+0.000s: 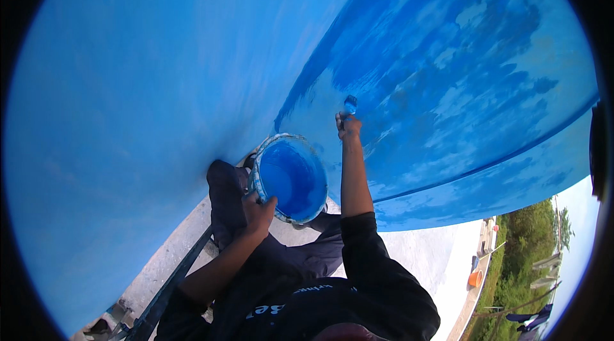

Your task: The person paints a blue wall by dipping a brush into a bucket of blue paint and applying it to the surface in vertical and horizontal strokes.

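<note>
Gripping bucket (289, 178) rim, left hand (258, 212) is closed; right hand (348, 127) is pressing gripped brush (350, 105) against blue wall (160, 85).

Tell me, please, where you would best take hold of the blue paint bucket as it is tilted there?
Grip the paint bucket at its near rim, coming from below, where the left hand clasps it. The open mouth faces the person, so the rim is the reachable edge; no handle shows.

Bucket (291, 178) left of brush (350, 105), wall (160, 85) behind both.
</note>
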Action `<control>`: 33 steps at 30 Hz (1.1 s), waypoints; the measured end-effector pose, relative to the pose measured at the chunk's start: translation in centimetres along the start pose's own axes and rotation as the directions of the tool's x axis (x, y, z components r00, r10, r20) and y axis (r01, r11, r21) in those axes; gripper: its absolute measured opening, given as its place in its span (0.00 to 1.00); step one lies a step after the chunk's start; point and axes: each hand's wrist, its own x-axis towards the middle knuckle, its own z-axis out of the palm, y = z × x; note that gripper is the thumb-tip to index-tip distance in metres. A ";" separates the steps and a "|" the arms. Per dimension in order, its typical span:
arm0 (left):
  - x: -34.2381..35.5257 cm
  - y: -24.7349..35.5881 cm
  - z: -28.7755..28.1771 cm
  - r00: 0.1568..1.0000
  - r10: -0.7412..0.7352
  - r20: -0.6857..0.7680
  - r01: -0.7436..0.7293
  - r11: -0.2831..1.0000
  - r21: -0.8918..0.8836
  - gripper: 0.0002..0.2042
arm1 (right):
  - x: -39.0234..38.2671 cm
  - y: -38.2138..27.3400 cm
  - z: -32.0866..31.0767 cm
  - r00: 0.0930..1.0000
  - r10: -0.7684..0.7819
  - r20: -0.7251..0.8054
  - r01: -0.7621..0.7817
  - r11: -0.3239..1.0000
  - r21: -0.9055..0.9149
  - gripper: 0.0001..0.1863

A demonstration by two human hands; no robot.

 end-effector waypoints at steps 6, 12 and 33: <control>0.7 -1.4 -0.1 0.998 -0.029 -0.058 0.036 0.992 0.118 0.03 | -1.0 -3.8 2.1 0.988 -0.150 0.020 0.145 0.975 0.169 0.19; 1.0 -1.6 -0.9 0.997 -0.059 -0.059 0.064 0.995 0.081 0.04 | -9.4 -11.4 5.4 0.793 -0.601 0.100 0.585 0.797 0.148 0.23; 1.0 2.6 -1.7 0.990 0.117 0.073 -0.126 0.984 0.126 0.06 | -24.1 1.9 -9.0 0.846 0.180 0.502 0.242 0.708 -0.663 0.19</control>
